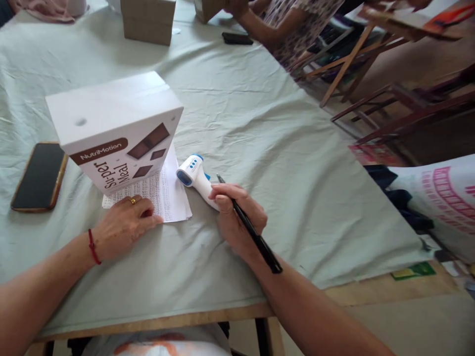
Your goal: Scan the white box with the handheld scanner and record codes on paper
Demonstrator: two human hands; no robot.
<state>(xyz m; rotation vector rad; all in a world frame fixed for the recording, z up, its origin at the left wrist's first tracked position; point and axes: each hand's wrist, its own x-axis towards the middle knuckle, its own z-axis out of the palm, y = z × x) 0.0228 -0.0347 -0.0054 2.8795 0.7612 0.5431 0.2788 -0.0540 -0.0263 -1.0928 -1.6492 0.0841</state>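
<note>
Pinching a slim black pen (260, 242) beside the pistol-shaped white-and-blue thermometer (197, 179), the right hand (241, 212) marks nothing, while the half-curled left hand (126, 225), its grip unclear, rests against already densely marked white paper sheets (173, 195), what remains undone not showing.

White carton (120, 123), left: "NutriMotion" in white on a brown band (99, 151); "Su-per Meal" sideways below. Print on the paper sheets (172, 193) underneath and pink lettering on the white sack (426, 193), right, cannot be read.
</note>
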